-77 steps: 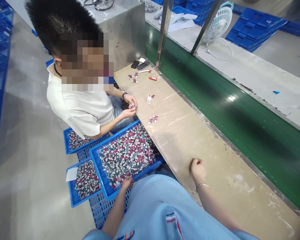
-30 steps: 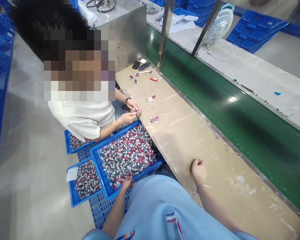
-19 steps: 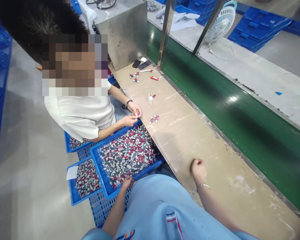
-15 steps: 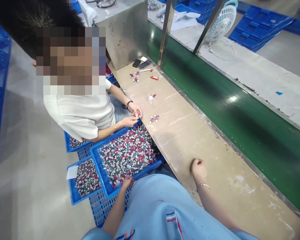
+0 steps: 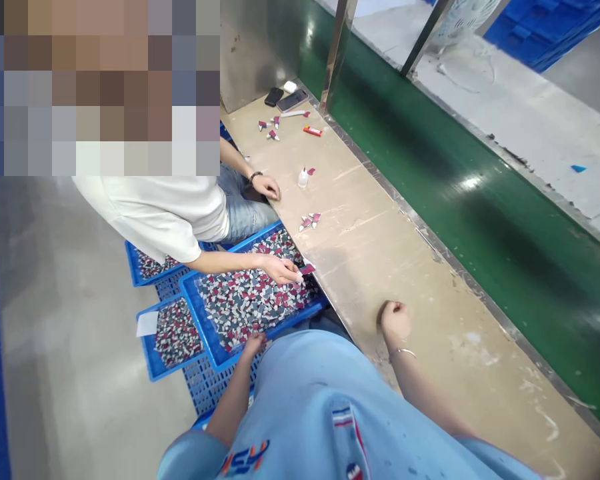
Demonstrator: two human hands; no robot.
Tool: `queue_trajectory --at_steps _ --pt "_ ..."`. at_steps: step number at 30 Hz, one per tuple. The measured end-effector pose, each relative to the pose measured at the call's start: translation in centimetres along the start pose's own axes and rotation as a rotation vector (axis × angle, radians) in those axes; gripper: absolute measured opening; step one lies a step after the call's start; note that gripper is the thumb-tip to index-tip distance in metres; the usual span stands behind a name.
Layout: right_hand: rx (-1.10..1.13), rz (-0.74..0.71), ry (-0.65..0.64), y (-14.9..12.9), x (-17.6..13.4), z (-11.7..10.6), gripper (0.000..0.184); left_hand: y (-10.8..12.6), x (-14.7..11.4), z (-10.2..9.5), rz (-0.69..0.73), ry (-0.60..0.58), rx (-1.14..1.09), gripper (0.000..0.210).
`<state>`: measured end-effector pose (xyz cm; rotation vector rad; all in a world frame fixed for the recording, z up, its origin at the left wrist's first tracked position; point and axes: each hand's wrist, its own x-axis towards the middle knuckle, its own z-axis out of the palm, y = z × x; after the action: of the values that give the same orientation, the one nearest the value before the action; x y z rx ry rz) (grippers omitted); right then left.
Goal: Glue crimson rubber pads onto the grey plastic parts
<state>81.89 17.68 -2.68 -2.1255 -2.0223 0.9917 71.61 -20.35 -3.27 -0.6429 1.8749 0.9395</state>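
Observation:
My left hand (image 5: 255,344) is closed at the near rim of a large blue tray (image 5: 220,359), its fingers curled over the edge. The tray is full of small maroon, dark grey and white pieces (image 5: 250,293). On the tan tabletop (image 5: 350,267) rests my right hand (image 5: 395,321), curled into a loose fist with nothing visible in it. A co-worker's hand (image 5: 283,270) holds a small maroon-and-white piece (image 5: 307,268) over the tray's far right corner. The co-worker's other hand (image 5: 267,187) lies at the table's edge.
Small maroon-and-white pieces (image 5: 310,220) lie on the table beyond the tray. Farther back are a small white bottle (image 5: 303,177), a red object (image 5: 313,131) and a phone (image 5: 293,101). A green conveyor belt (image 5: 430,160) runs alongside. A smaller blue tray (image 5: 155,370) sits at the left.
The co-worker's near hand has moved toward me with a piece, away from the other hand. My hands keep their places while the view has shifted slightly.

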Motion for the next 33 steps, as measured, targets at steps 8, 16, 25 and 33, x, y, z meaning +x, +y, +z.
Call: queue_trajectory --at_steps 8,16,25,33 --pt "0.296 -0.393 -0.643 -6.9 -6.0 1.3 0.045 -1.4 2.0 0.0 0.06 -0.116 0.144 0.033" --pt "0.515 -0.625 -0.754 -11.2 -11.9 -0.7 0.063 -0.8 1.5 -1.0 0.201 -0.17 0.204 0.034" --pt "0.702 -0.416 -0.699 -9.8 -12.6 -0.7 0.063 7.3 -2.6 2.1 0.653 -0.253 0.086 0.032" --pt "0.73 -0.369 -0.788 -8.0 -14.6 -0.6 0.068 14.7 -9.5 5.9 1.088 -0.275 0.168 0.027"
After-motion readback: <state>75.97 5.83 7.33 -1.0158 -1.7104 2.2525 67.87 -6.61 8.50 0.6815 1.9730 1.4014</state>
